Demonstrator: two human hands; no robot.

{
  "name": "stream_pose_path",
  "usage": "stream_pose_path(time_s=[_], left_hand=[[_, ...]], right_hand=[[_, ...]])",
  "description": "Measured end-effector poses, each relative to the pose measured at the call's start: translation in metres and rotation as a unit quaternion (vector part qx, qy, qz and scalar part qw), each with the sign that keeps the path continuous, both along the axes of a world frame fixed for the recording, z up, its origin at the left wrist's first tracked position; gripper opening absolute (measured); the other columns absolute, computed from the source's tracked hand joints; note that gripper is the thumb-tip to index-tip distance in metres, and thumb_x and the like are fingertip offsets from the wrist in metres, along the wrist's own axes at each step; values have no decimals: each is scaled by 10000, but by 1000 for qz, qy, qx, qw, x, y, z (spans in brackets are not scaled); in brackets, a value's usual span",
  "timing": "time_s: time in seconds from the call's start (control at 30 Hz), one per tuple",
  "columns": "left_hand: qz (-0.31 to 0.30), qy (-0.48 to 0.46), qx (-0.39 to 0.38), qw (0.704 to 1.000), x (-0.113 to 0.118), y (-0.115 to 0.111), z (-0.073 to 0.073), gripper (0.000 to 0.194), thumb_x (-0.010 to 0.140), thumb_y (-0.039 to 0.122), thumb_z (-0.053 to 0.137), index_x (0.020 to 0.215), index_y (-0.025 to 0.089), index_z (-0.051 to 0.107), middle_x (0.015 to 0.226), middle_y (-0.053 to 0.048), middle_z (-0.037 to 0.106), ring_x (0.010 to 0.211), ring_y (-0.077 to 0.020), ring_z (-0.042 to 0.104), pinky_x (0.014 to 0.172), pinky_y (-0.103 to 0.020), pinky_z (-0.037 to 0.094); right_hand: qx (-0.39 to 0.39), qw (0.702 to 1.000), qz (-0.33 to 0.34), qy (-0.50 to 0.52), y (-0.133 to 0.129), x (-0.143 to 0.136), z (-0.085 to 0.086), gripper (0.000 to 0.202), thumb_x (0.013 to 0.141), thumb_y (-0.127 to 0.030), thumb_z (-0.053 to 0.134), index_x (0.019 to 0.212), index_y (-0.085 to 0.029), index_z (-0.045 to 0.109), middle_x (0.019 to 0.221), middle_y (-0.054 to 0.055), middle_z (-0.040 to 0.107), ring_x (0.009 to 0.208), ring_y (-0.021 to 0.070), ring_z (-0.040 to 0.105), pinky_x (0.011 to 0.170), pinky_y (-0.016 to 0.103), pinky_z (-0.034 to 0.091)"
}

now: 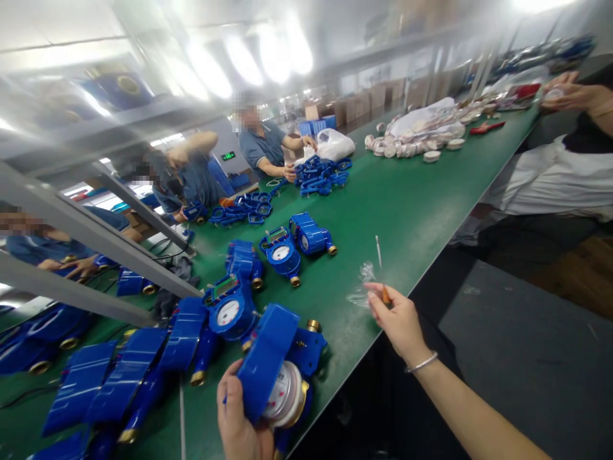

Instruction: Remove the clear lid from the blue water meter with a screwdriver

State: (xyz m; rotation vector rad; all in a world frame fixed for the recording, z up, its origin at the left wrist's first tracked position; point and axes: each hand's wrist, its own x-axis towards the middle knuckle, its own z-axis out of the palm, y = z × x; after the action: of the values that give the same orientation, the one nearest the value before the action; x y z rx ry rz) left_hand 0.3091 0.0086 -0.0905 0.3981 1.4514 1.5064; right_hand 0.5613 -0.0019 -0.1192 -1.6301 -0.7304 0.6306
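My left hand (242, 415) is closed around the side of a blue water meter (268, 358) at the table's near edge. Its blue hinged-looking cover stands tilted, and the round white dial (286, 390) shows beside it with a brass-coloured rim. To the right, my right hand (400, 322) pinches a slim screwdriver-like tool (385, 296) with an orange part between the fingers and a thin pale rod pointing up and away. A crumpled clear plastic bag (365, 281) lies right by those fingertips; whether they touch it I cannot tell.
Several blue meters (230, 313) stand at left and ahead on the green table (412, 211). Farther off lie blue parts (320, 174), white round pieces (407, 144) and red pliers (487, 128). Grey posts (96, 243) rise at left. Co-workers sit across and at right.
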Motion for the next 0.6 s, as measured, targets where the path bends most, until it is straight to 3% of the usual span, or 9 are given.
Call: stream_pose_path(time_s=[0.07, 0.17, 0.3, 0.4, 0.5, 0.6], left_hand=[[-41, 74, 17, 996, -6, -3, -6, 815, 339, 641, 844, 994, 232, 582, 904, -17, 597, 721, -185, 557, 538, -253, 527], [-62, 178, 87, 978, -11, -14, -13, 798, 403, 647, 823, 1013, 195, 578, 992, -49, 579, 827, -225, 565, 662, -291, 527], [-79, 275, 153, 946, -2, -34, -7, 823, 428, 694, 800, 1035, 181, 585, 1065, -86, 573, 952, -286, 581, 853, -368, 519], [-106, 270, 171, 942, 6, -43, -6, 831, 435, 629, 843, 1079, 189, 557, 1178, -132, 556, 1041, -335, 579, 887, -428, 527], [-129, 227, 181, 948, 8, -47, -14, 855, 447, 580, 866, 1127, 204, 510, 1296, -160, 501, 1127, -364, 546, 940, -481, 499], [-154, 223, 167, 948, 3, -47, -23, 927, 444, 585, 867, 1186, 216, 454, 1323, -154, 483, 1165, -369, 520, 1052, -538, 384]], right_hand=[[-5, 998, -53, -30, 1, 25, -7, 512, 772, -635, 541, 927, -162, 660, 610, 2, 580, 472, 131, 481, 436, 248, 385], [-13, 992, -105, -75, 4, 47, -10, 499, 750, -637, 558, 871, -164, 660, 686, 35, 616, 528, 154, 540, 498, 270, 438], [-8, 991, -78, -106, 12, 54, -4, 542, 816, -595, 496, 1100, -159, 647, 650, 37, 636, 522, 175, 581, 522, 283, 448], [-35, 990, -48, -127, 20, 54, 1, 620, 817, -649, 428, 1118, -155, 652, 586, 23, 612, 449, 175, 553, 500, 300, 436], [-99, 976, -47, -189, 26, 57, 5, 641, 773, -709, 376, 895, -185, 723, 458, 16, 524, 482, 225, 555, 554, 349, 420], [-124, 960, -54, -244, 34, 61, 6, 610, 755, -704, 341, 659, -209, 685, 524, 77, 585, 604, 280, 586, 590, 377, 402]])
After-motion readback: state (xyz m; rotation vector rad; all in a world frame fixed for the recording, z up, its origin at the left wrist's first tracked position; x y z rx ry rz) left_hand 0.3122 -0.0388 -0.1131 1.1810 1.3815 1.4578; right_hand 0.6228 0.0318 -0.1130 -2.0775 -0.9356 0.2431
